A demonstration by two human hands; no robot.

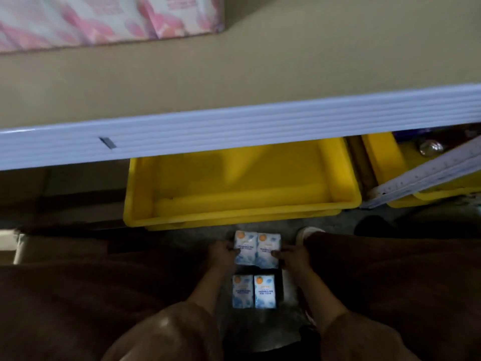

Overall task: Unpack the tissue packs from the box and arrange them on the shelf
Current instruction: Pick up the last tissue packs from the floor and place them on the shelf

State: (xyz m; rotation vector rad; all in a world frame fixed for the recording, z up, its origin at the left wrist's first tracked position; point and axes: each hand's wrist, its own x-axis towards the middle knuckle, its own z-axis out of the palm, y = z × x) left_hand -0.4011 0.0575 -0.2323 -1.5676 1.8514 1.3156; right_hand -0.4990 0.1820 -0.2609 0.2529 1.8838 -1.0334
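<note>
Low in the head view, both hands hold a white and blue bundle of tissue packs [257,248] with orange spots, two packs side by side. My left hand [223,252] grips its left edge and my right hand [292,255] grips its right edge. Below the bundle, two more tissue packs [253,291] of the same kind lie side by side in a dark box [278,282] on the floor between my legs. The beige shelf [260,61] with a white ribbed front edge [234,131] spans the view above.
A pink and white package [104,16] sits at the shelf's back left. Under the shelf stand an open yellow bin [242,212] and a second yellow bin [385,155] to the right. A white perforated strut [429,175] leans at the right. My shoe [307,233] is near the bundle.
</note>
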